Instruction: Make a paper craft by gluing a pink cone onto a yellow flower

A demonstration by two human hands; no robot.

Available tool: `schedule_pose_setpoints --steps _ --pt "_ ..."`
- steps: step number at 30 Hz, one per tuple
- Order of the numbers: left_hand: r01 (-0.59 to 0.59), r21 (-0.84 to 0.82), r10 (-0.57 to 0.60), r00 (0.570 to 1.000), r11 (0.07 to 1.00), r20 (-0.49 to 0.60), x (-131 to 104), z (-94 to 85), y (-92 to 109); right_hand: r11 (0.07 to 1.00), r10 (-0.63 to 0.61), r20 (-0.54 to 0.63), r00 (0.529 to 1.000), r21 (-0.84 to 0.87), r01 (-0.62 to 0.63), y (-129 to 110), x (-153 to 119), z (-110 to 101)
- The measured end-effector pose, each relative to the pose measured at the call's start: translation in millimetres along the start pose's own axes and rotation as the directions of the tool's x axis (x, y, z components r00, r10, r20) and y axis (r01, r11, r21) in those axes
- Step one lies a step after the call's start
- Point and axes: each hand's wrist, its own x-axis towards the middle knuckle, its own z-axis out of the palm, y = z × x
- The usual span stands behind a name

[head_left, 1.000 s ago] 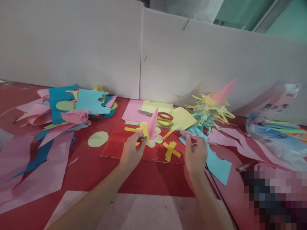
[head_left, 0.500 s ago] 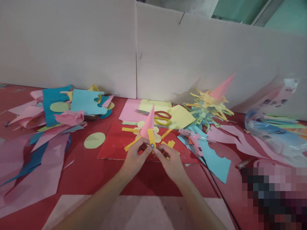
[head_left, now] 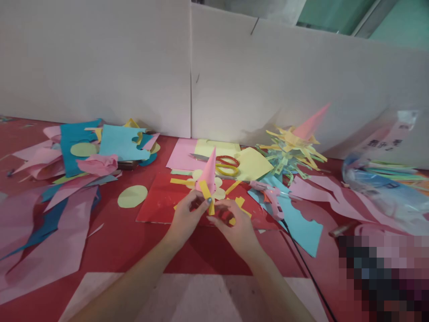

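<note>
My left hand [head_left: 187, 217] pinches a yellow paper strip [head_left: 205, 190] between thumb and fingers, the strip tilted with its lower end towards my right hand. My right hand [head_left: 237, 223] is just right of the strip, thumb and forefinger apart around its lower end; whether they touch it is unclear. Behind the strip a pink paper cone [head_left: 208, 170] stands upright on a pale yellow flower-shaped paper [head_left: 220, 193]. Both rest on a red board [head_left: 156, 199]. More yellow strips [head_left: 181, 181] lie on the board.
Scissors [head_left: 228, 170] with red and yellow handles lie behind the cone. A pink glue gun [head_left: 273, 201] with a black cord lies right, on blue paper [head_left: 306, 230]. Behind stands a fringed paper piece with a pink cone [head_left: 310, 125]. Paper scraps [head_left: 124, 143] are heaped left.
My right fingers have spread and come off the strip they were pinching. My left hand has shifted slightly left, and the strip now leans more.
</note>
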Motion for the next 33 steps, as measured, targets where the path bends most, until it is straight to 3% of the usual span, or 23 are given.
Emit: schedule_pose_setpoints --steps 5,8,13,19,28,33 --pt "0.028 -0.028 -0.027 0.999 0.999 0.037 1 -1.1 -5 0.957 -0.274 -0.015 0.962 -0.104 0.271 1 0 -2" --pt "0.031 -0.016 -0.030 0.998 0.999 0.047 1 -0.4 -3 0.931 -0.352 -0.060 0.934 -0.127 0.343 0 2 -5" --pt "0.037 -0.009 -0.036 0.997 0.999 0.075 0 1.2 0 0.923 -0.373 -0.077 0.925 -0.138 0.360 -1 3 -7" --pt "0.010 0.055 -0.014 0.998 0.998 0.062 0 1.2 -1 0.935 -0.320 -0.047 0.946 -0.180 0.307 -2 3 -6" --pt "0.007 0.190 0.011 0.996 0.982 -0.092 5 -4.5 -6 0.940 -0.274 0.035 0.961 -0.203 0.275 -2 3 -6" --pt "-0.082 0.337 0.122 0.988 0.938 -0.099 10 -9.4 -11 0.931 -0.247 0.058 0.967 -0.261 0.254 0 3 -5"
